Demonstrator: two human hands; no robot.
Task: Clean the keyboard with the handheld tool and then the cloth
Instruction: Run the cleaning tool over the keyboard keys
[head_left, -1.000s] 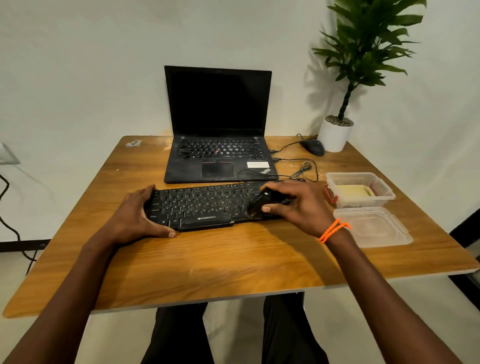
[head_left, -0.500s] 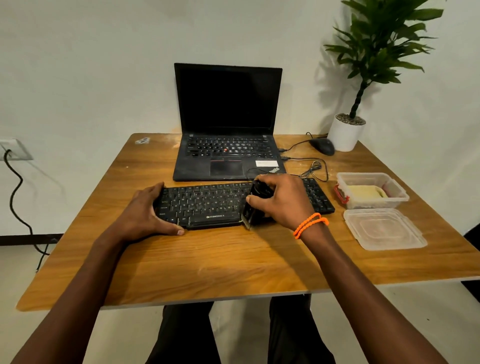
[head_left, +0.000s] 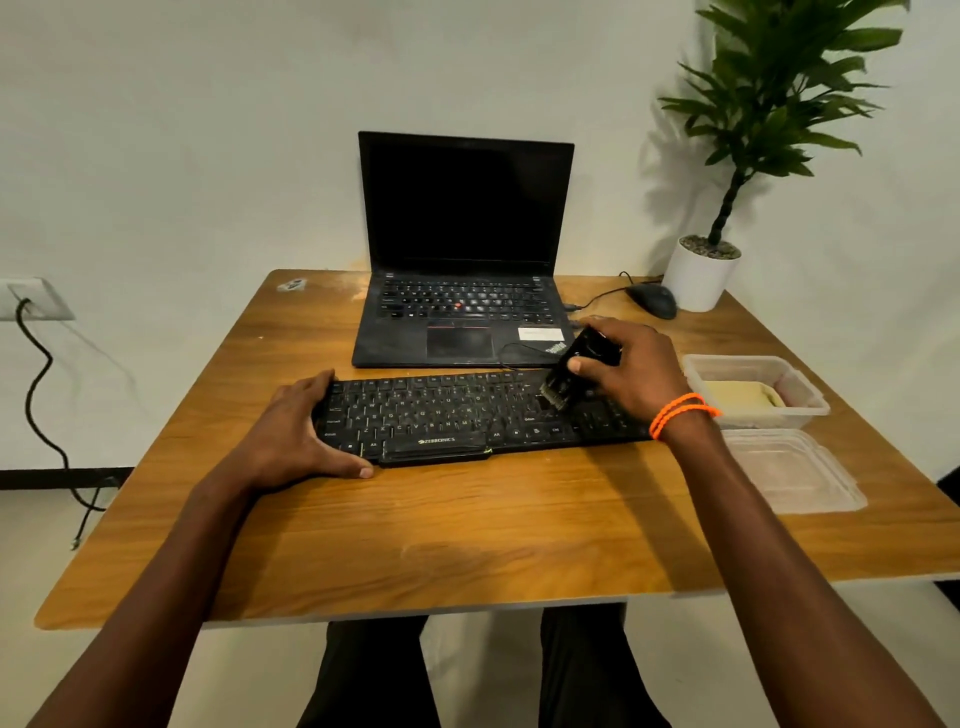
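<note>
Keyboard (head_left: 467, 415) sits flat on the wooden table (head_left: 467, 530), just in front of the laptop (head_left: 462, 312), long side toward the person. Left hand (head_left: 296, 436) is clamped round its left end, thumb along the front edge, fingers curled over the back, pinning it. Right hand (head_left: 631, 369) grips a small black handheld brush (head_left: 571, 374), tilted, bristle end down on the keys right of centre. Cloth looks to be the pale folded thing in the clear tub (head_left: 756, 387) off the keyboard's right end, untouched; tub's lid (head_left: 789, 467) lies beside it, nearer the person. So, my read: brushing step in hand, wiping not started. Risks: thin cable (head_left: 519, 347) loops across the laptop's front corner right by the brush hand, and a back stroke could snag it and drag the plug or the mouse (head_left: 653, 300). Pressing hard at that tilt could lever a keycap up. Loosened dust may get flicked onto the laptop keys behind. Easing the left grip would let the board skate. Hard to make out: bristle tips blend into the dark keys, so real contact is a guess. Right palm hides most of the tool body and the keyboard's far right keys. Cloth material unclear through the plastic. Plant (head_left: 769, 104) is cut off at the top.
</note>
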